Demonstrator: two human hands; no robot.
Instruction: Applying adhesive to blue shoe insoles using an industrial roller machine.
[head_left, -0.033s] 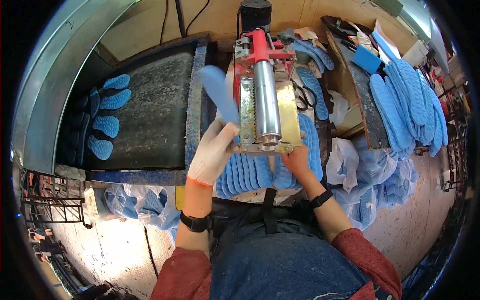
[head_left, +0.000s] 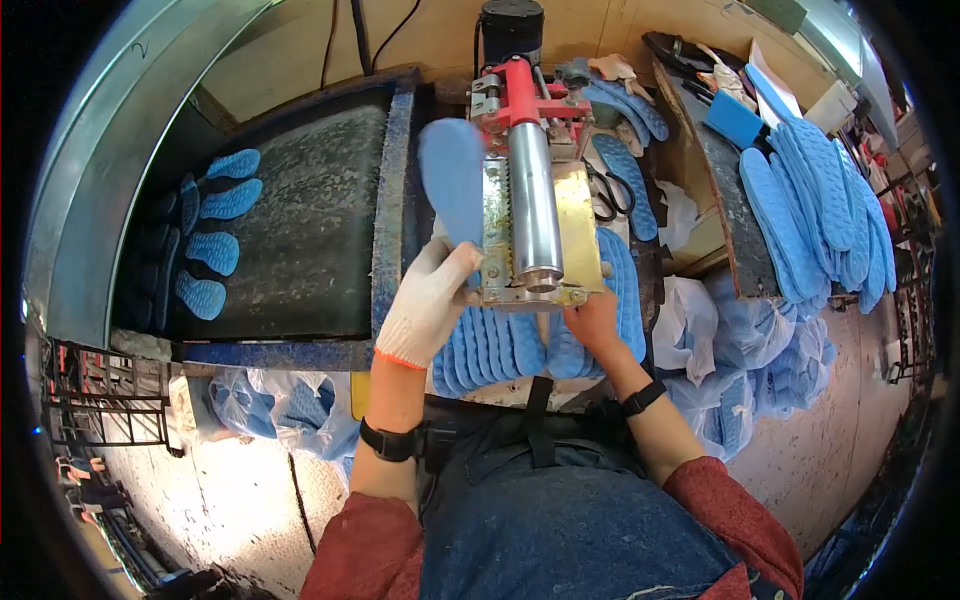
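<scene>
Head view is showing the left hand pinching a plain blue, round-ended, blurred insole, the roller machine hiding the grip of the right hand.

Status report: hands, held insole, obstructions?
White-gloved left hand gripping blue foot-shaped insole. Right hand partly hidden by red-and-silver metal roller machine. Nothing visibly blocking the insole.

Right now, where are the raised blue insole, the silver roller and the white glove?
Blue insole (head_left: 452, 185), head view: middle of its face.
Silver roller (head_left: 534, 200), head view: mid-barrel.
White glove (head_left: 416, 308), head view: its back.
</scene>
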